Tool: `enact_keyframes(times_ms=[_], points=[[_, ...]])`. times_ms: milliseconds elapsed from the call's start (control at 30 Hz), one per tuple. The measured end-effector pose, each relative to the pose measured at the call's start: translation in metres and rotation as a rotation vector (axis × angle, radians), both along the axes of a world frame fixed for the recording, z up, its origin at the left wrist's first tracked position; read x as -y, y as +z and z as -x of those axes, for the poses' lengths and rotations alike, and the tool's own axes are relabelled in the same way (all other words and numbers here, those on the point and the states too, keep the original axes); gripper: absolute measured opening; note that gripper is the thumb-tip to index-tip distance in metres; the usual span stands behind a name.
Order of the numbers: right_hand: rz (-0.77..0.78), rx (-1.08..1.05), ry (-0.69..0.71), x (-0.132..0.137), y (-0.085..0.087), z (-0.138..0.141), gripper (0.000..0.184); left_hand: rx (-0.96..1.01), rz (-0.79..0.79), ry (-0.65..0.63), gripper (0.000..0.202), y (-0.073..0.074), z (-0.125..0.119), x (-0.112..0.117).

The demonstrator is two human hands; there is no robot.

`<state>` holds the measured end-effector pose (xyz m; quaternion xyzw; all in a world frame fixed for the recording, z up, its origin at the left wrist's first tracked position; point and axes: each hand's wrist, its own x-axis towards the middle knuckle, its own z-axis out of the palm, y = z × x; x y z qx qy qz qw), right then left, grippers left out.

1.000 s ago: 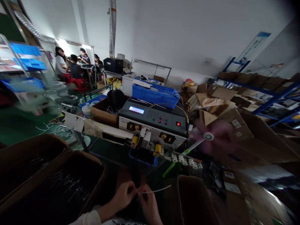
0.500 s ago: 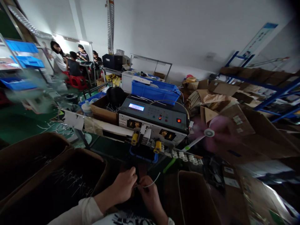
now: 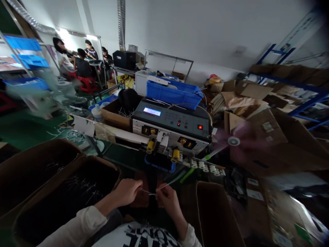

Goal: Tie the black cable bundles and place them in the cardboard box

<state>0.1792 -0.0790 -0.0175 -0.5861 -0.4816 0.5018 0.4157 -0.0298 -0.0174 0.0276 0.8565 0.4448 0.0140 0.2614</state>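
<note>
A white wire point(image 3: 149, 192) spans the gap between the hands, pinched closed in the left hand point(image 3: 125, 192) and right hand point(image 3: 166, 200), apparently to keep it straight. Held low, before a benchtop wire-processing machine point(image 3: 171, 127); a cardboard carton point(image 3: 99, 164) of similar wires sits just left.

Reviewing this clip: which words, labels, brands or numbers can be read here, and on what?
Lit display: too small to read.
Black print on the white T-shirt: upside down, cut off, unreadable.
Label on the cardboard carton: too small.
Wall banner: too blurred.
No text is legible.
</note>
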Motion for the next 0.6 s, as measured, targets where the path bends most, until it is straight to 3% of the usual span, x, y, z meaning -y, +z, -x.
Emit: enact_keyframes(times_ms=[167, 267, 367, 500, 600], points=[[-0.119, 0.342, 0.187, -0.003, 0.015, 0.009, 0.008, 0.172, -0.14, -0.048, 0.015, 0.015, -0.019, 0.006], [-0.22, 0.469, 0.223, -0.004, 0.02, 0.011, 0.017, 0.204, -0.101, -0.033, 0.015, 0.009, -0.032, 0.012], [-0.253, 0.408, 0.183, -0.002, 0.018, 0.009, 0.017, 0.298, -0.028, 0.039, 0.014, 0.0, -0.035, 0.022], [-0.135, 0.205, 0.108, 0.003, 0.018, 0.003, 0.014, 0.498, 0.117, 0.103, 0.016, -0.008, -0.034, 0.033], [-0.086, 0.172, 0.1, 0.003, 0.022, -0.001, 0.011, 0.582, 0.168, 0.091, 0.019, -0.018, -0.034, 0.03]])
